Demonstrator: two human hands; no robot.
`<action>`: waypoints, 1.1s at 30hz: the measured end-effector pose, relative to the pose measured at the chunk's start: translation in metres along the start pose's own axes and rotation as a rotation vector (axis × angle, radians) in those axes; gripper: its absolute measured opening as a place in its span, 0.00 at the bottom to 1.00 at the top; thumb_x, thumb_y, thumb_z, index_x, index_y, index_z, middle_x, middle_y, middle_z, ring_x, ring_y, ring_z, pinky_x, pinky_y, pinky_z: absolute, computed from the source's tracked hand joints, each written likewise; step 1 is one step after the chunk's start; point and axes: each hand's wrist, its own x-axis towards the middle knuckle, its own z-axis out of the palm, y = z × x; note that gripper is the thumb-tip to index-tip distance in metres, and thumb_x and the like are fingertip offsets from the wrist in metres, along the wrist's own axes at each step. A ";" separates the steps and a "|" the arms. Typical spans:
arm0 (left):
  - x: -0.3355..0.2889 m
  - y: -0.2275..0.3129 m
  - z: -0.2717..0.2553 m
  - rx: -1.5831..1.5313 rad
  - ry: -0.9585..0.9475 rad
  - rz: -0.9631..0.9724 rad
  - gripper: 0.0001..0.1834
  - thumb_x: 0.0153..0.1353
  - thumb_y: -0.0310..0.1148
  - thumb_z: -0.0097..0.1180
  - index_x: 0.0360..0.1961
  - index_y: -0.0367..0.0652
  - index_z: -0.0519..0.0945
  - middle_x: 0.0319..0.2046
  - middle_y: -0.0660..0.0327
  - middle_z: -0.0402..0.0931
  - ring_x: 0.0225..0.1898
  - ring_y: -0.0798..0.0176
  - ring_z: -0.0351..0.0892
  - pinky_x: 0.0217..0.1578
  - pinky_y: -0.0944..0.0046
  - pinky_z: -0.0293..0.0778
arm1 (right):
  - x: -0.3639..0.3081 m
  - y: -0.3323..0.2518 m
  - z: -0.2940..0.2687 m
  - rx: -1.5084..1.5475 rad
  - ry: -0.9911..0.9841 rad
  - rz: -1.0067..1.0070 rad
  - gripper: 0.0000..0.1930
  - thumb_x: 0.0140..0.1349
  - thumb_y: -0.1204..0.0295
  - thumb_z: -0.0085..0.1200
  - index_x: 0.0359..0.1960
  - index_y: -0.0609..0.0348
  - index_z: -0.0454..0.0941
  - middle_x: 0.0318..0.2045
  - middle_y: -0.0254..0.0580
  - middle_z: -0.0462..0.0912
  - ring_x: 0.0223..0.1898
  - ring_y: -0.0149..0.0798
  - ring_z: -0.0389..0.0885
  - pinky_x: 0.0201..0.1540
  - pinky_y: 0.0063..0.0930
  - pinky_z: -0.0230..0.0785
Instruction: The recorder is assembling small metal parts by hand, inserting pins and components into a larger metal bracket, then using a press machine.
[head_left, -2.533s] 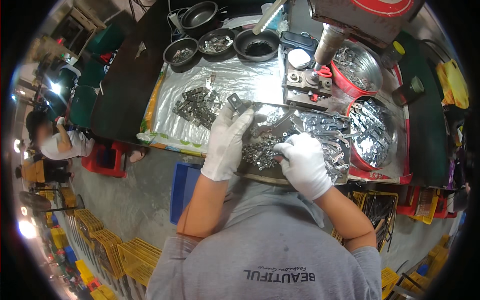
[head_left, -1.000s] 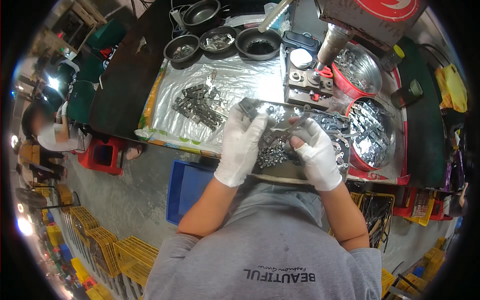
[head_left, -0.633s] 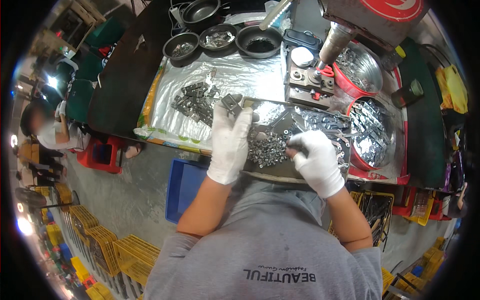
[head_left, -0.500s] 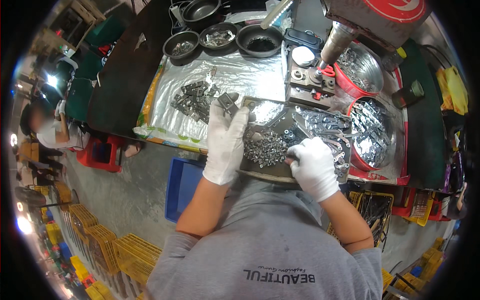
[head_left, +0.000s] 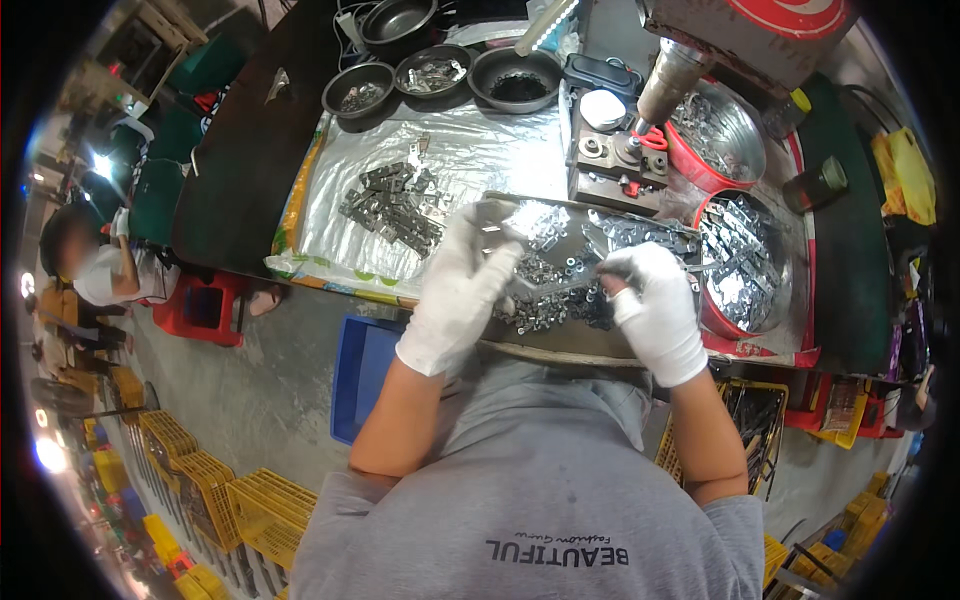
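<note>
- The flat metal tray (head_left: 560,335) lay on the tabletop (head_left: 240,150) edge right in front of the person, carrying a heap of small nuts and stamped metal parts (head_left: 545,300)
- Those parts looked hard, stiff and shiny; singly they would be light and likely slippery under cotton gloves, best pinched by the edges between thumb and forefinger, while the loaded tray would probably be heavy and want a grip on both rims
- The left hand (head_left: 462,290), in a white glove, lay flat with fingers stretched and slightly spread, resting on the heap near the tray's far-left corner; it gripped nothing that could be seen
- The right hand (head_left: 652,305), also gloved, was curled over the right part of the heap, fingertips drawn together as if pinching a small piece; whether anything sat between them could not be told
- A separate pile of grey brackets (head_left: 392,205) lay on the silver sheet (head_left: 470,160) just left of the tray
</note>
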 end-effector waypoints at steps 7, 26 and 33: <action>-0.006 -0.013 0.013 0.062 -0.291 -0.026 0.23 0.67 0.26 0.53 0.62 0.40 0.63 0.50 0.58 0.72 0.38 0.72 0.75 0.33 0.73 0.77 | 0.014 -0.010 -0.005 0.441 -0.196 0.237 0.06 0.59 0.79 0.58 0.38 0.64 0.82 0.33 0.44 0.82 0.35 0.37 0.80 0.41 0.28 0.72; -0.007 -0.011 0.014 0.005 -0.272 -0.037 0.26 0.66 0.23 0.52 0.64 0.41 0.61 0.48 0.58 0.72 0.47 0.70 0.74 0.41 0.72 0.76 | 0.009 -0.014 -0.013 0.889 -0.463 0.527 0.14 0.67 0.68 0.54 0.48 0.65 0.82 0.35 0.31 0.83 0.38 0.25 0.76 0.45 0.22 0.68; -0.007 -0.015 0.003 0.042 -0.121 0.006 0.24 0.66 0.23 0.51 0.62 0.39 0.63 0.44 0.57 0.78 0.35 0.72 0.77 0.32 0.76 0.74 | 0.013 -0.003 0.001 0.283 -0.263 0.165 0.09 0.59 0.70 0.61 0.40 0.57 0.85 0.34 0.41 0.83 0.38 0.36 0.79 0.45 0.30 0.70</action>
